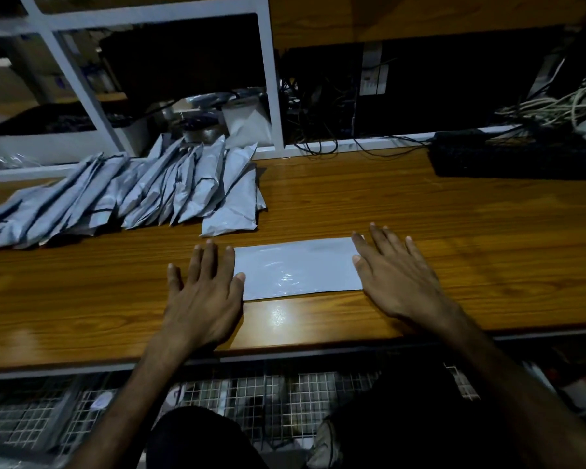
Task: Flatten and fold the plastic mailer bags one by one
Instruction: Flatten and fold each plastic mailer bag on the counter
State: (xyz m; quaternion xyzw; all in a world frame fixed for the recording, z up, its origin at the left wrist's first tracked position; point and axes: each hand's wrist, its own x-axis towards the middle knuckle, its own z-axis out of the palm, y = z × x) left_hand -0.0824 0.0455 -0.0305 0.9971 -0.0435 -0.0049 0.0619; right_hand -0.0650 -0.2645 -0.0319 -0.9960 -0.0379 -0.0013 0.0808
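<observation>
Item 1: grey plastic mailer bag (298,269), lying flat in a long rectangle on the wooden table (454,238), near its front edge. No print or label is showing on its glossy face.

Item 2: left hand (205,296), lying palm down with fingers straight and slightly spread, pressing on the bag's left end; it is gripping nothing.

Item 3: right hand (398,280), likewise lying flat with straight, spread fingers, covering the bag's right end; it is gripping nothing.

Item 4: row of folded mailer bags (142,194), grey, overlapping one another and leaning in a line across the table's far left, well apart from the flat bag. Thin dark lines are crossing several of them; no writing is legible.

Item 5: white metal frame (271,79), standing behind the row.

Item 6: dark computer case (454,89), sitting at the back right with a pale label strip on it, too blurred for reading.

Item 7: tangle of pale cables (555,110), lying at far right.

Item 8: black keyboard (515,157), resting on the table at right rear.
</observation>
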